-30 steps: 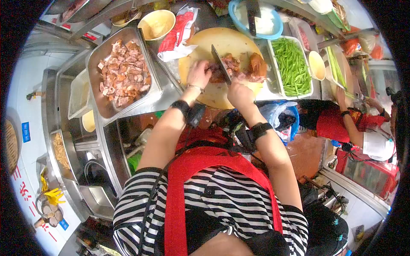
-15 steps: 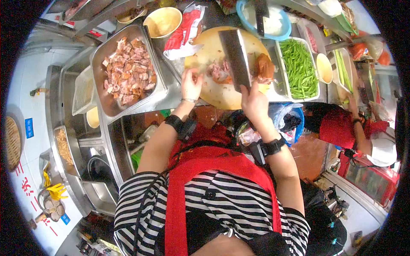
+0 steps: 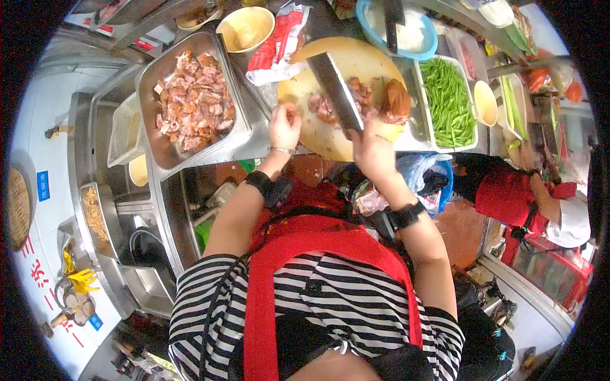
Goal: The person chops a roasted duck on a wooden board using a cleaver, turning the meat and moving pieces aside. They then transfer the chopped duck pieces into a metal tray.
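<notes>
Meat (image 3: 397,101) lay on the round board (image 3: 318,138), either side of the cleaver (image 3: 336,92) your right hand (image 3: 375,152) gripped. Your left hand (image 3: 284,127) curled near the rim — couldn't tell whether around anything — likely apart to spare fingers.

A white tray (image 3: 455,149) of green vegetables (image 3: 448,101) sat near a blue basin (image 3: 422,53); at far right, a co-worker (image 3: 543,197) wore a red apron (image 3: 501,195).
</notes>
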`<state>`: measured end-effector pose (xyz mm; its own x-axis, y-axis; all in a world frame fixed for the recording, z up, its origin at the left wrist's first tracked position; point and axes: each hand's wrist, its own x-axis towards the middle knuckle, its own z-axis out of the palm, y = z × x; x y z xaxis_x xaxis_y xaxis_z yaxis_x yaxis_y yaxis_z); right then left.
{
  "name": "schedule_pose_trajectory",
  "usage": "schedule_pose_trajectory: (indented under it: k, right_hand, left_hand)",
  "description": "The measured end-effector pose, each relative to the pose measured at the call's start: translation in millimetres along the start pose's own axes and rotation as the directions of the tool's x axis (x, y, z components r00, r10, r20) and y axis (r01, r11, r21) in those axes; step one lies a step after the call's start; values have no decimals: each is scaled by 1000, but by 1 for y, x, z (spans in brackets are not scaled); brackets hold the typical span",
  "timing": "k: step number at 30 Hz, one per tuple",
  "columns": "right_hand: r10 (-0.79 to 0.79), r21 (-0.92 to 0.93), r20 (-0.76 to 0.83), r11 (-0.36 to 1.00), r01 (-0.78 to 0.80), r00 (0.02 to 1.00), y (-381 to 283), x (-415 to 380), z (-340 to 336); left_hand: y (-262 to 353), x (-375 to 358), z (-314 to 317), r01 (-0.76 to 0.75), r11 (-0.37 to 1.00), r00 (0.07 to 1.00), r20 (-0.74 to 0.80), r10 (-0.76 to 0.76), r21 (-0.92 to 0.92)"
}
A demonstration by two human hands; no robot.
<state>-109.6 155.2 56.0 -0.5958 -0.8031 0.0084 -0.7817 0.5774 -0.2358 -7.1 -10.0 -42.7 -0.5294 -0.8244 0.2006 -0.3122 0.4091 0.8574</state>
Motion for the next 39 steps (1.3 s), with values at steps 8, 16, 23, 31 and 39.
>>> schedule_pose_trajectory:
  k: [8,16,23,31,39]
  right_hand:
    - [-33,-72,61,997,38,998,12,2,23]
    - [314,-81,32,947,-311,949,53,-77,-33]
    - [545,67,153,827,-559,824,50,-61,1]
    - [482,812,267,353,-464,834,59,-40,67]
    - [375,930,272,134,-342,886,26,-37,58]
  left_hand:
    - [-2,15,24,-139,960,990,70,125,243]
    - [21,22,46,-488,833,744,624,240,261]
    - [46,60,96,-611,771,644,677,355,177]
    - [49,32,103,-576,816,753,414,511,42]
    - [63,29,84,-508,853,834,178,522,-117]
